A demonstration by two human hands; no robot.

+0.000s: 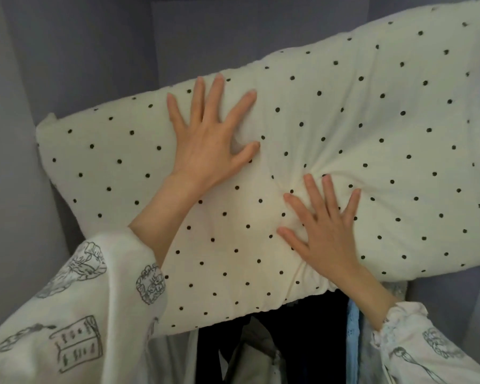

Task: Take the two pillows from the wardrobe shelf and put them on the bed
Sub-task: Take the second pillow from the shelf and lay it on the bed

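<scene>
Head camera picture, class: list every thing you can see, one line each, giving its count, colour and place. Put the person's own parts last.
Pillow: one, cream with small dark dots, tilted across the middle of the view, right end higher, in the wardrobe.
Wardrobe walls: grey-lilac panels, behind and to both sides of the pillow.
Hanging clothes: several, black, grey-white and light blue, below the pillow's lower edge; exact count hard to tell.
Sleeves: two, white with grey line drawings, bottom left and bottom right corners.
Left hand: one, fingers spread, flat against the pillow's upper middle.
Right hand: one, fingers spread, pressed on the pillow lower down, where the fabric puckers.
</scene>
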